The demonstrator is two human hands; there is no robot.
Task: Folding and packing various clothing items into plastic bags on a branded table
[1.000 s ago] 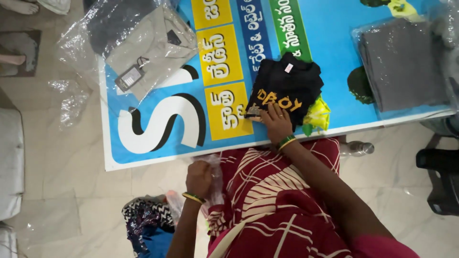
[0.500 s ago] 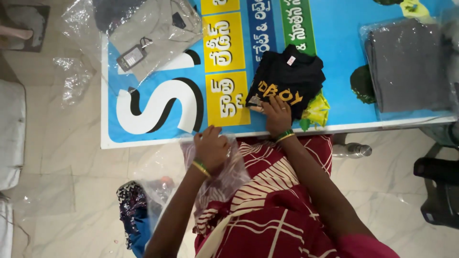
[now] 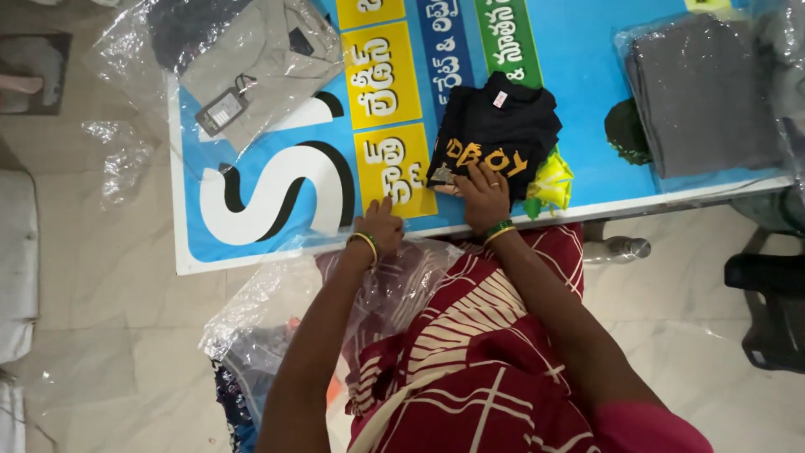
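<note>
The head camera looks down on a tabletop (image 3: 587, 180) covered by a bright blue banner (image 3: 579, 101) with yellow, green and white panels. The right hand (image 3: 484, 195) lies flat, fingers spread and gripping nothing, pressing on the near edge of a folded black shirt (image 3: 499, 134) with orange lettering; that shirt sits on the banner near the tabletop's front edge, partly over something yellow-green (image 3: 549, 180) that peeks out at its right side. A green and gold bangle (image 3: 500, 229) circles the right wrist. The left hand (image 3: 381, 226) is at the tabletop's front edge, just left of the shirt and apart from it, fingers curled down onto the banner's yellow panel; it seems to pinch the top of a clear plastic bag (image 3: 394, 285) that hangs below the edge across the person's lap, though the grip itself is hard to make out. A gold bangle (image 3: 365, 243) is on that wrist. Farther back on the left lies a grey shirt (image 3: 251, 63) in clear wrap with a tag, and at the right a dark grey garment (image 3: 700, 92), also wrapped. More loose plastic (image 3: 122, 151) lies on the pale floor (image 3: 101, 335).
</note>
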